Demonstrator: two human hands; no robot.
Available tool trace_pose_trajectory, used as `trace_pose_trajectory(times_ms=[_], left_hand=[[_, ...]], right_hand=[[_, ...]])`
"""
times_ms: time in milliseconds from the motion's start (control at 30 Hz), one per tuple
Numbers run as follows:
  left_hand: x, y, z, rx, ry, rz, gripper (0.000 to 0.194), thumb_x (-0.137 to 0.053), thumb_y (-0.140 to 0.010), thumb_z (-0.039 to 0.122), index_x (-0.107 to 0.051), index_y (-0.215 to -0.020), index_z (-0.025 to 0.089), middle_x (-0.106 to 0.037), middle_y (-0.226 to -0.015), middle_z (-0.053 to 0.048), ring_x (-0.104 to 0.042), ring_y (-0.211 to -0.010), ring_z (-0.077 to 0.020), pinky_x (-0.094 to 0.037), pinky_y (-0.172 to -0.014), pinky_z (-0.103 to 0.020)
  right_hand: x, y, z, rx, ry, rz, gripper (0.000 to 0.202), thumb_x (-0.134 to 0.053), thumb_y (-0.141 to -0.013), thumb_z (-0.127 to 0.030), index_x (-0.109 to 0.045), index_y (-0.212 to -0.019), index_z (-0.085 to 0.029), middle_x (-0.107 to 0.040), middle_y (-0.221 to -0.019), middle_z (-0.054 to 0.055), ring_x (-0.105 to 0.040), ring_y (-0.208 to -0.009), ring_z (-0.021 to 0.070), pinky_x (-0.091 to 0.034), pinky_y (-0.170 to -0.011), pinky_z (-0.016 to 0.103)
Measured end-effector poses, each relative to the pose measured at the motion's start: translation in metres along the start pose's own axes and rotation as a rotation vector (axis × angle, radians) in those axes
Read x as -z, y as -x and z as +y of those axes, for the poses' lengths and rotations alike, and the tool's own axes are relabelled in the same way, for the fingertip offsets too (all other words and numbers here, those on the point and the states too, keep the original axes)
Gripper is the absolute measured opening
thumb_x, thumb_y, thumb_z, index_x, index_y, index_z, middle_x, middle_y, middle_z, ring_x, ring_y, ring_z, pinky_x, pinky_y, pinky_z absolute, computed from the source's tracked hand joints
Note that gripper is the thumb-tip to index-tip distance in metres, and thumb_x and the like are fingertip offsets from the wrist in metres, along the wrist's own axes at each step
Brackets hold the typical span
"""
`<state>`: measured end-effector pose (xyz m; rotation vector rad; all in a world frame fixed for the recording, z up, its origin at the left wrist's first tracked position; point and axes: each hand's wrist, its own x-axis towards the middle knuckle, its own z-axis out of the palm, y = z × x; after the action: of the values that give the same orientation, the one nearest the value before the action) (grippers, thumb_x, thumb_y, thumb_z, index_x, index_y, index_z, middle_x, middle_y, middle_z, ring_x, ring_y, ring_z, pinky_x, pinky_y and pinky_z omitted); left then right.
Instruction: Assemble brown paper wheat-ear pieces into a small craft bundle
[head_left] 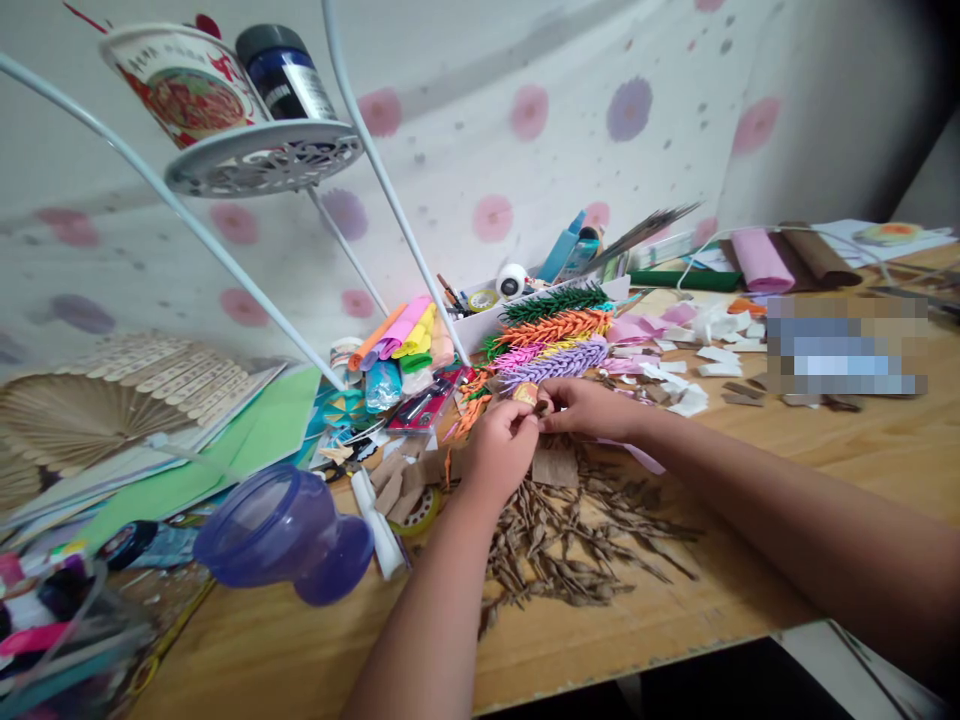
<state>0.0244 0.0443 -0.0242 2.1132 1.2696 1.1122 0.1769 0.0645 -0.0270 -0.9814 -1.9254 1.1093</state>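
My left hand point(501, 447) and my right hand point(585, 408) meet above the middle of the table, fingertips pinched together. Between them shows a small brown piece of paper point(541, 407), mostly hidden by the fingers. Just below lies a flat brown crepe paper piece point(555, 468). Many twisted brown paper leaves point(559, 540) spread over the table under my wrists. Beyond the hands lie bundles of twisted paper strands, among them a purple bundle point(559, 362), an orange bundle point(551, 328) and a green bundle point(555, 300).
On the left stand a translucent purple vase point(281, 535) and a white metal stand point(262, 165) bearing a paper cup point(187, 85) and a dark jar point(285, 75). Colored crepe rolls point(409, 330) lie behind. White paper scraps point(724, 355) and a pink roll point(761, 260) are at right.
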Motion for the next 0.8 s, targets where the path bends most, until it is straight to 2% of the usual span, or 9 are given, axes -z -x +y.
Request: trace_pose_trajectory(times_ms=[200,333,533,667,800], left_hand=[[-0.0012,0.0021,0.006,0.027,0.029,-0.061,0.014,-0.049,-0.069,0.021,-0.058,-0.078,0.016,-0.06,-0.076,-0.003,-0.053,-0.07,-0.0138,-0.042,-0.064,-0.024],[-0.0029,0.0026,0.0041,0.014,0.036,-0.099,0.015,-0.051,-0.068,0.023,-0.057,-0.08,0.016,-0.06,-0.076,-0.004,-0.054,-0.069,-0.0137,-0.043,-0.063,-0.025],[-0.0043,0.0009,-0.0003,-0.004,0.092,-0.138,0.016,-0.049,-0.07,0.022,-0.057,-0.084,0.017,-0.06,-0.078,-0.004,-0.055,-0.072,-0.014,-0.044,-0.066,-0.025],[-0.0043,0.0006,0.0006,-0.002,0.106,-0.124,0.017,-0.045,-0.074,0.023,-0.056,-0.085,0.017,-0.06,-0.084,-0.004,-0.054,-0.078,-0.0151,-0.043,-0.071,-0.026],[-0.0015,0.0006,0.0029,0.01,0.108,-0.086,0.013,-0.044,-0.075,0.024,-0.055,-0.079,0.017,-0.058,-0.076,-0.002,-0.053,-0.072,-0.0134,-0.041,-0.064,-0.023]], right_hand=[[-0.001,-0.0002,0.0,-0.015,0.131,0.009,0.02,-0.055,-0.058,-0.025,-0.038,-0.057,-0.016,-0.036,-0.053,-0.007,-0.032,-0.05,0.0051,-0.025,-0.046,0.017],[-0.0013,-0.0013,0.0014,-0.025,0.268,0.027,0.016,-0.054,-0.055,-0.023,-0.039,-0.055,-0.016,-0.036,-0.051,-0.007,-0.031,-0.048,0.0049,-0.023,-0.044,0.017],[-0.0034,0.0009,-0.0014,0.11,0.64,0.2,0.012,-0.053,-0.056,-0.023,-0.044,-0.055,-0.016,-0.042,-0.051,-0.004,-0.034,-0.049,0.0069,-0.021,-0.047,0.019],[-0.0048,0.0026,-0.0051,0.15,0.764,0.24,0.011,-0.053,-0.06,-0.025,-0.047,-0.057,-0.016,-0.048,-0.057,-0.001,-0.038,-0.053,0.0084,-0.024,-0.049,0.019],[-0.0041,0.004,-0.0071,0.16,0.792,0.221,0.018,-0.056,-0.064,-0.034,-0.051,-0.063,-0.016,-0.052,-0.063,0.001,-0.043,-0.056,0.0103,-0.026,-0.051,0.02]])
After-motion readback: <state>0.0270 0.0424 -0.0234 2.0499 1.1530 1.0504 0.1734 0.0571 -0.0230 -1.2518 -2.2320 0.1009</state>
